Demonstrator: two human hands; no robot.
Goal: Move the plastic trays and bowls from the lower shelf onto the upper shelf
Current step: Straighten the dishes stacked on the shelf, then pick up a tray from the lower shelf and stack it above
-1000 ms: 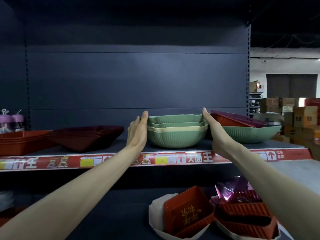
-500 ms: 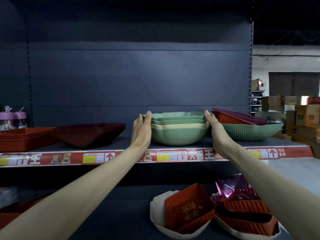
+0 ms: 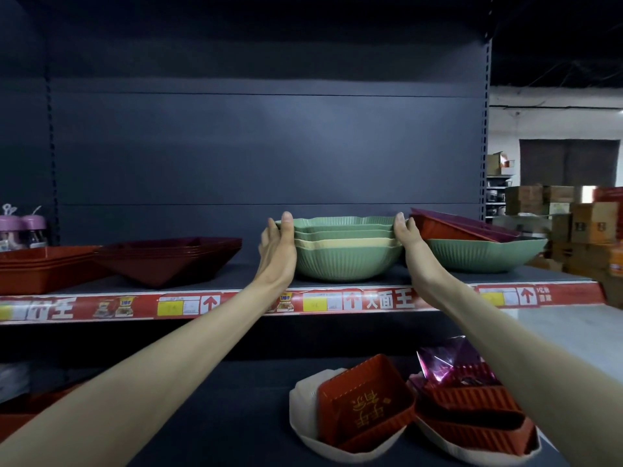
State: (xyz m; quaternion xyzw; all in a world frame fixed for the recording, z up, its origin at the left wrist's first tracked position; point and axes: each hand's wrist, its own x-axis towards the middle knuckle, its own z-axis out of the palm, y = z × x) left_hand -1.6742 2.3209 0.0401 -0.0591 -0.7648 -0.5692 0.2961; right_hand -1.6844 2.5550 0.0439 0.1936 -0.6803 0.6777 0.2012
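The stack of green bowls (image 3: 347, 261) sits on the upper shelf (image 3: 236, 303), pressed between the flat left hand (image 3: 278, 251) and right hand (image 3: 409, 244), with thumbs straight at the rims (fingers mostly hidden behind). Right of the grip, a red tray (image 3: 448, 227) leans in a wide green bowl (image 3: 485, 257), its near end hidden by the right hand.

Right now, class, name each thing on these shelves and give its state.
stack of bowls, nested, upright on upper shelf
left hand, pressing stack's left side
right hand, pressing stack's right side
dark red trays, stacked upright
red tray, tilted in wide green bowl
red basket, tilted in white bowl
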